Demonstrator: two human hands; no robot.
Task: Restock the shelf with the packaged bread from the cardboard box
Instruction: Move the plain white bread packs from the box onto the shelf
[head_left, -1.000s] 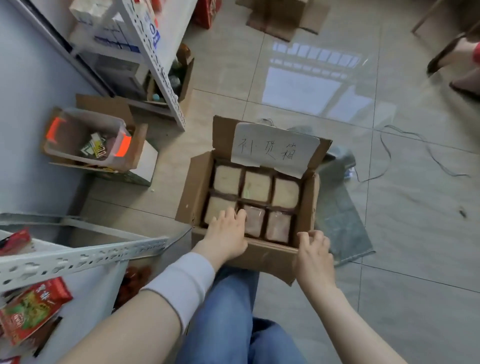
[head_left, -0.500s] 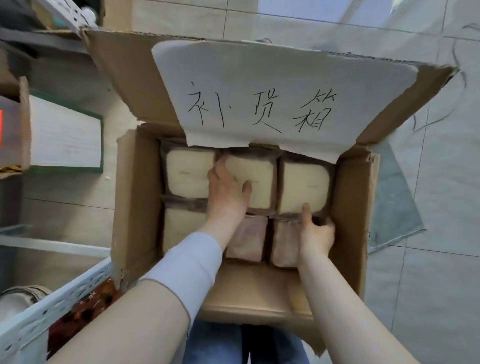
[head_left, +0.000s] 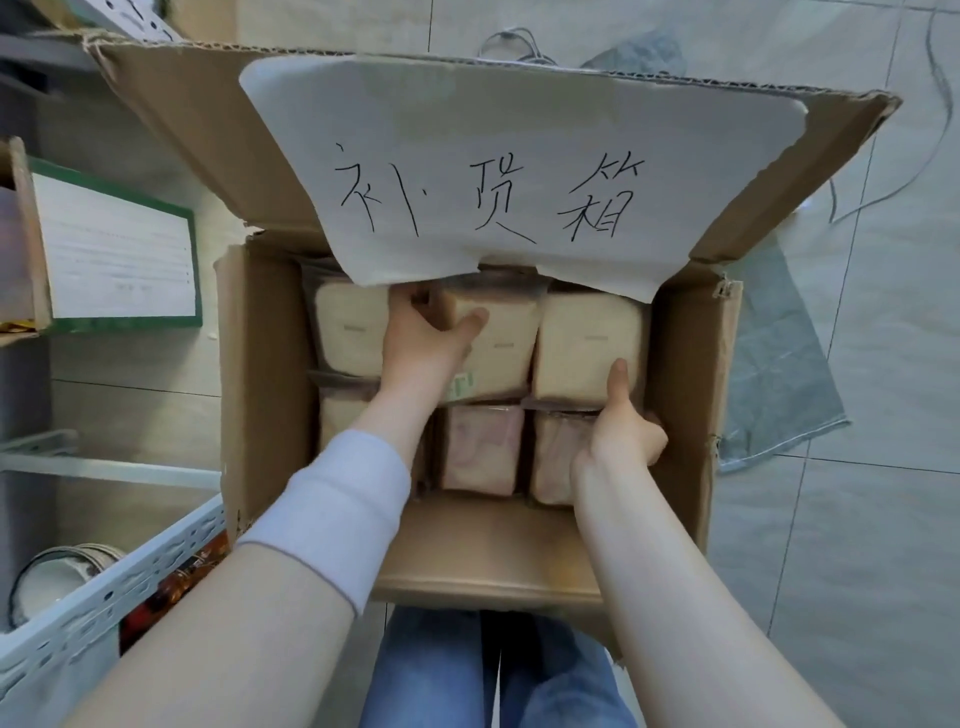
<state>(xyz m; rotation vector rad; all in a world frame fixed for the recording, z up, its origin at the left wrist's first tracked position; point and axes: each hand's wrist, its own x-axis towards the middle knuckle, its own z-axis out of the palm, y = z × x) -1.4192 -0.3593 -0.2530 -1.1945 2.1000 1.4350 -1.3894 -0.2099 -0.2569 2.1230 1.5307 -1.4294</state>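
Right grip (head_left: 618, 436): thumb on the face of the far-right bread pack (head_left: 587, 343), fingers curled at its lower edge; left grip (head_left: 431, 338): closed round a top corner of the far-middle bread pack (head_left: 504, 343), which sits slightly raised. Progress, judged: early; no pack is clear of the cardboard box (head_left: 260, 389), and all shelving at the near-left shelf rail (head_left: 104, 597) is yet to do. Box contents: near row, one pale pack (head_left: 337, 415) half hidden by the sleeve (head_left: 337, 499), two pinkish packs (head_left: 480, 447); far row, three pale packs (head_left: 348, 332); rear flap (head_left: 182, 130) bears a handwritten paper label (head_left: 519, 171).

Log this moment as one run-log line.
stage: grasping bread in cardboard box | left hand: grips far-middle bread pack | right hand: pinches far-right bread pack | both packs inside box
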